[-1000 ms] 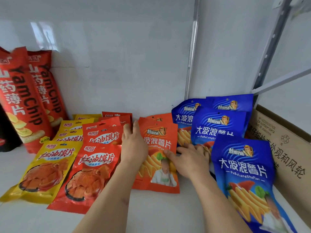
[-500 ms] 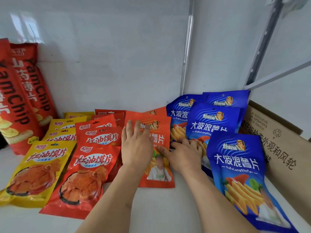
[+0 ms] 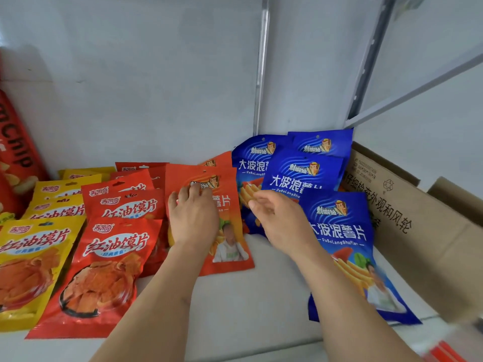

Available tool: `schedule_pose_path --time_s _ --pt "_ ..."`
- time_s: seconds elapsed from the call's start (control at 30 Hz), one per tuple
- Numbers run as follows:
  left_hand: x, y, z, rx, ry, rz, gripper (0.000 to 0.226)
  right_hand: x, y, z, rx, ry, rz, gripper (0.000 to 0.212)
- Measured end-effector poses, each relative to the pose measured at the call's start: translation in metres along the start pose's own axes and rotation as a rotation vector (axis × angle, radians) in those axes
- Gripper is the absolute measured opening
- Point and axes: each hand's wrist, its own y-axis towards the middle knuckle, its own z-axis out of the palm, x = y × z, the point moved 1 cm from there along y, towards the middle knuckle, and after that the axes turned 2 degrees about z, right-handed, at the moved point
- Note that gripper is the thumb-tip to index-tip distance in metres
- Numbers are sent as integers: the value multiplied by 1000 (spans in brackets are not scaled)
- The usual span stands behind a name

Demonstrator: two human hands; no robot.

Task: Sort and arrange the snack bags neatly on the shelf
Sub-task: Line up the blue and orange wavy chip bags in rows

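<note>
Left hand [image 3: 194, 219] presses flat on the orange bag [image 3: 230, 246]. Right hand [image 3: 279, 218], at 3 o'clock, hovers loosely open over blue bags [image 3: 339, 231].

White shelf [image 3: 256, 304]. Left: yellow snack bags [image 3: 28, 267] in overlapping row, red snack bags [image 3: 104, 267] just right of them. Centre: orange-red chip bags [image 3: 230, 246]. Right: blue chip bags [image 3: 339, 231] overlapping. Far left: tall red YamChip bag [image 3: 15, 163] upright. Far right: cardboard box [image 3: 418, 231].
</note>
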Motion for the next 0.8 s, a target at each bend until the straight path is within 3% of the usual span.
schedule_pose_path --time_s 0.13,0.3,0.4,0.47,0.53,0.6,0.73,0.8 --pt "-10 -4 -12 -49 15 21 27 -18 -28 -44 -140 76 33 34" --pt "-57 -19 -36 -147 -166 190 24 -71 -64 -82 -325 -135 281 42" --pt "-100 -36 -48 236 -511 122 37 -92 -74 -84 -284 -234 423 55" --pt "-120 -47 -43 405 -443 96 47 -98 -76 -81 -245 -228 482 63" --pt "-130 -54 -36 475 -353 72 57 -102 -75 -77 -228 -167 513 70" --pt "-133 -56 -28 524 -429 37 59 -104 -73 -74 -242 -113 495 72" --pt "-122 -62 -17 659 -979 -57 32 -99 -70 -66 -326 26 393 70" --pt "-115 -60 -16 656 -1282 -137 40 -94 -65 -60 -351 130 304 72"
